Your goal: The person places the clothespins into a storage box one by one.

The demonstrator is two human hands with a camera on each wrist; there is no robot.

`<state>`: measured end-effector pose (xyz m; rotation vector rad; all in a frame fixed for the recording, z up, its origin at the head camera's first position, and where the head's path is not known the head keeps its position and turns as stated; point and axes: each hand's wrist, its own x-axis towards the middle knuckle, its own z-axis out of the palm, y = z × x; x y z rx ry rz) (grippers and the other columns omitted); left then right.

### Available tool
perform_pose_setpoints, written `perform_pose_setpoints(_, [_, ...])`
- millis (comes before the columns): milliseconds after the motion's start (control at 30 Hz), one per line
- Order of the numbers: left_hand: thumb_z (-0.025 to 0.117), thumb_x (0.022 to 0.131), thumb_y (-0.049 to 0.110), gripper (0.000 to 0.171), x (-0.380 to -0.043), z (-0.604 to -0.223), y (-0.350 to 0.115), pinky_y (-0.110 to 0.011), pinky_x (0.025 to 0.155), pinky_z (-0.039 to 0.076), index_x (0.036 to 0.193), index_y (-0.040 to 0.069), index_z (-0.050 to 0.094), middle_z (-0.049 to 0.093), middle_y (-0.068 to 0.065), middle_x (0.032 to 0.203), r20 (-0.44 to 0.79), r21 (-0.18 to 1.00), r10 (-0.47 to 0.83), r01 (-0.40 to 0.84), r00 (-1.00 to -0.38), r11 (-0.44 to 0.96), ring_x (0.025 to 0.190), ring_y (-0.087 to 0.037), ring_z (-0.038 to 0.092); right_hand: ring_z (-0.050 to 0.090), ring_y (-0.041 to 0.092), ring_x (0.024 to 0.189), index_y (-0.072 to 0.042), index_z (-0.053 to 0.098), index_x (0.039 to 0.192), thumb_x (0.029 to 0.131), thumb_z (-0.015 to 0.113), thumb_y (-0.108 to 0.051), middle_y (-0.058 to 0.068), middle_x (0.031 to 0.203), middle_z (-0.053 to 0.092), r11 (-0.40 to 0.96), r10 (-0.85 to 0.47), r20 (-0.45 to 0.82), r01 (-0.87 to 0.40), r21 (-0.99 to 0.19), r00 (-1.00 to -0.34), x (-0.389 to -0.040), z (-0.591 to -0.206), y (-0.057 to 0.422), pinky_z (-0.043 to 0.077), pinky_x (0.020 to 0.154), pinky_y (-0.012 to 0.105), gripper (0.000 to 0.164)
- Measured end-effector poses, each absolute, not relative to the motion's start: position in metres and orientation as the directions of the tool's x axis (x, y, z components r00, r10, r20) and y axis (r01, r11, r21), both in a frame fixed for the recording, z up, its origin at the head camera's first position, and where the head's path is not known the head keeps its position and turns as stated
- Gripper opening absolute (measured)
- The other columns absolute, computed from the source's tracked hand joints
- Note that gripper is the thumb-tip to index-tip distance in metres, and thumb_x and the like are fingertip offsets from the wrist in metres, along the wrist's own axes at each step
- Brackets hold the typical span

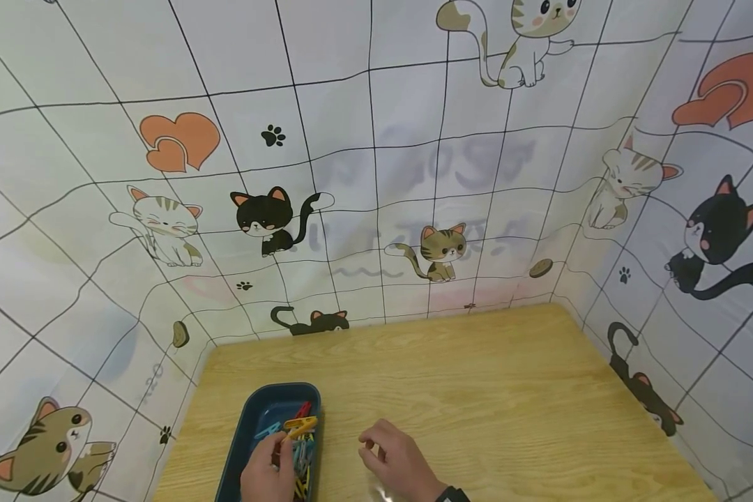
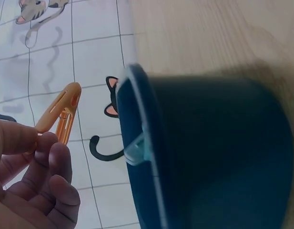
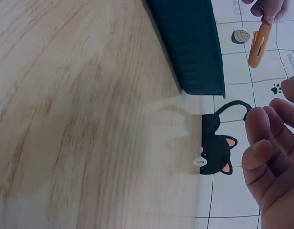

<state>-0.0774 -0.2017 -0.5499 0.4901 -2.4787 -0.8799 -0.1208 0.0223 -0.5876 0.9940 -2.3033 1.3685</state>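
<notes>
My left hand (image 1: pixel 268 468) pinches an orange clothespin (image 1: pixel 301 426) by one end, between thumb and fingers, over the dark blue bin (image 1: pixel 265 392). In the left wrist view the clothespin (image 2: pixel 65 107) tilts upward from the fingertips, beside the bin's rim. Inside the bin lie several clothespins, among them a red one (image 1: pixel 304 409) and a blue one (image 1: pixel 268 430). To the right of the bin, my right hand (image 1: pixel 401 460) hovers over the table with its fingers loosely bent. Nothing shows between those fingers (image 3: pixel 261 129) in the right wrist view.
The wooden table (image 1: pixel 464 376) stretches to the right of the bin. Around its back and sides hangs a white grid-patterned sheet (image 1: pixel 408 167) printed with cats and hearts. Something small and shiny (image 1: pixel 383 493) shows at the lower frame edge, by the right wrist.
</notes>
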Motion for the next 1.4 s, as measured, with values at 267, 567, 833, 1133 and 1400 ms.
perform_pose_setpoints(267, [0.073, 0.093, 0.008, 0.005, -0.078, -0.564, -0.212, -0.031, 0.058, 0.047, 0.091, 0.005, 0.071, 0.065, -0.005, 0.078, 0.331, 0.648, -0.519, -0.209, -0.788, 0.732, 0.066, -0.016, 0.058, 0.047, -0.011, 0.068, -0.011, 0.069, 0.104, 0.096, 0.068, -0.005, -0.002, 0.092, 0.061, 0.314, -0.456, 0.484, -0.643, -0.698, -0.747, -0.119, -0.59, 0.017, 0.044, 0.056, 0.01, 0.01])
perform_pose_setpoints(567, [0.071, 0.094, 0.007, 0.006, -0.076, -0.569, -0.214, -0.034, 0.06, 0.043, 0.093, 0.001, 0.069, 0.062, -0.009, 0.078, 0.227, 0.65, -0.573, -0.316, -0.788, 0.692, 0.067, -0.021, 0.055, 0.045, -0.011, 0.067, -0.011, 0.07, 0.102, 0.096, 0.069, -0.006, -0.003, 0.09, 0.059, 0.348, -0.464, 0.46, -0.633, -0.692, -0.757, -0.119, -0.597, 0.017, 0.043, 0.056, 0.01, 0.008])
perform_pose_setpoints(833, [0.067, 0.094, 0.009, 0.01, -0.075, -0.573, -0.219, -0.04, 0.062, 0.045, 0.093, -0.001, 0.069, 0.059, -0.011, 0.079, 0.169, 0.621, -0.583, -0.373, -0.795, 0.689, 0.069, -0.024, 0.054, 0.046, -0.011, 0.069, -0.01, 0.07, 0.102, 0.097, 0.068, -0.007, -0.004, 0.089, 0.059, 0.37, -0.467, 0.45, -0.631, -0.682, -0.761, -0.12, -0.599, 0.018, 0.043, 0.056, 0.01, 0.006])
perform_pose_setpoints(1133, [0.063, 0.093, 0.013, 0.025, -0.078, -0.574, -0.221, -0.057, 0.077, 0.049, 0.106, -0.007, 0.07, 0.062, -0.024, 0.097, 0.133, 0.634, -0.585, -0.385, -0.8, 0.671, 0.089, -0.04, 0.059, 0.046, -0.011, 0.069, -0.007, 0.07, 0.101, 0.096, 0.068, -0.006, -0.003, 0.089, 0.059, 0.368, -0.469, 0.451, -0.632, -0.682, -0.759, -0.119, -0.602, 0.02, 0.043, 0.056, 0.011, 0.005])
perform_pose_setpoints(1400, [0.068, 0.093, 0.016, 0.033, -0.079, -0.566, -0.215, -0.063, 0.091, 0.048, 0.118, -0.005, 0.068, 0.061, -0.028, 0.117, 0.107, 0.611, -0.51, -0.349, -0.853, 0.711, 0.109, -0.047, 0.057, 0.051, -0.009, 0.072, -0.011, 0.07, 0.102, 0.096, 0.068, -0.006, -0.006, 0.091, 0.06, 0.372, -0.446, 0.461, -0.628, -0.684, -0.767, -0.118, -0.597, 0.024, 0.046, 0.057, 0.011, 0.008])
